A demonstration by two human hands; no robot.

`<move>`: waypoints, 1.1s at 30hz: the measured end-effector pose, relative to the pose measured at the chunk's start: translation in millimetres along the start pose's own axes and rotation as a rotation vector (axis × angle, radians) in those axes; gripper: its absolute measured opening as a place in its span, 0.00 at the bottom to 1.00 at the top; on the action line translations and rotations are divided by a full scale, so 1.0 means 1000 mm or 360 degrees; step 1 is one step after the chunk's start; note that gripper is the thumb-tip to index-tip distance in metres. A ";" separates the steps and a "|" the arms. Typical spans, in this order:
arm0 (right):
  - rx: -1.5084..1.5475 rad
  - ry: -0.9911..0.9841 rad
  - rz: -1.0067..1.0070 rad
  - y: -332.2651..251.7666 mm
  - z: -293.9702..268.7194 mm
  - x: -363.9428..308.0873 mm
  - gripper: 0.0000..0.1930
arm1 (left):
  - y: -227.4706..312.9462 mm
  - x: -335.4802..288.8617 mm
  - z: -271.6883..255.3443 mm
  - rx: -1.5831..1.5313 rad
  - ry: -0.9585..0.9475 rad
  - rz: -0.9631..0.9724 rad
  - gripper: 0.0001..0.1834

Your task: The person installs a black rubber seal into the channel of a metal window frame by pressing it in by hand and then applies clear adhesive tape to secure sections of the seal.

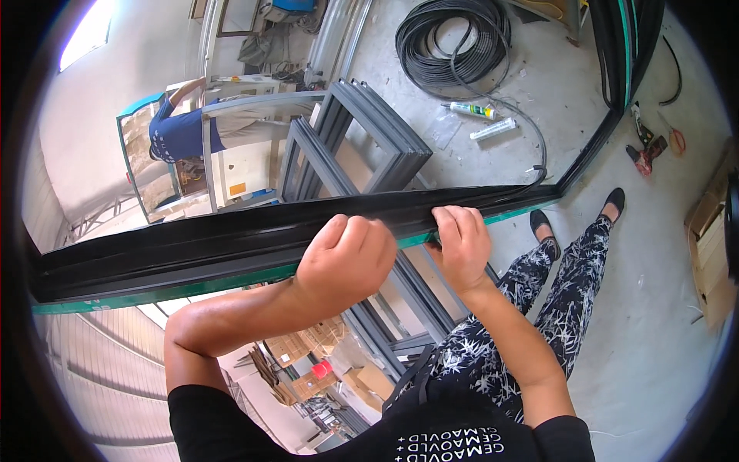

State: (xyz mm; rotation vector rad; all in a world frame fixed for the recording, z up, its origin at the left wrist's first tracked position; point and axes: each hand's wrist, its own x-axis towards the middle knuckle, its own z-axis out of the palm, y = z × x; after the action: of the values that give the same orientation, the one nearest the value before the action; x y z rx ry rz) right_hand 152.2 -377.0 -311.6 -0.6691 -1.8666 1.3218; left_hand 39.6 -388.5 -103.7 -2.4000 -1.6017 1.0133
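A long black frame (200,231), with green film along its near edge, crosses the view and turns a corner at the right. My left hand (346,258) is closed in a fist against the rail near its middle; whatever lies inside the fingers is hidden. To its right, my right hand (460,245) curls its fingers over the rail's edge, with the thumb lower down by the green film. A thin black rubber strip (543,146) runs from a coil (453,46) on the floor to the rail. It lies along the rail toward my right hand, where I lose sight of it.
Grey frames (369,138) lean stacked beyond the rail. Two sealant tubes (493,128) lie on the floor near the coil. A red-and-black power drill (647,154) and scissors (677,141) lie at the right, near cardboard (712,239). Another person (185,138) works at the far left.
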 end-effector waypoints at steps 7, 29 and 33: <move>-0.0267 -0.0049 0.0168 0.037 -0.010 -0.029 0.28 | 0.014 0.008 -0.001 -0.0008 -0.0123 -0.0053 0.18; 0.0396 -0.0122 0.2581 0.260 0.012 -0.071 0.26 | 0.158 0.156 0.183 -0.0279 -0.0538 -0.0526 0.08; 0.0652 0.0030 0.2865 0.255 0.009 -0.052 0.31 | 0.156 0.151 0.180 -0.0283 -0.0548 -0.0428 0.15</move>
State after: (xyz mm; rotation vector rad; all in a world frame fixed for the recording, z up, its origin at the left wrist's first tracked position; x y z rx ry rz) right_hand 175.2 -337.1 -567.7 -2.2631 -0.4850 2.4808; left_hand 97.3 -381.1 -379.6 -2.1105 -2.1421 1.3327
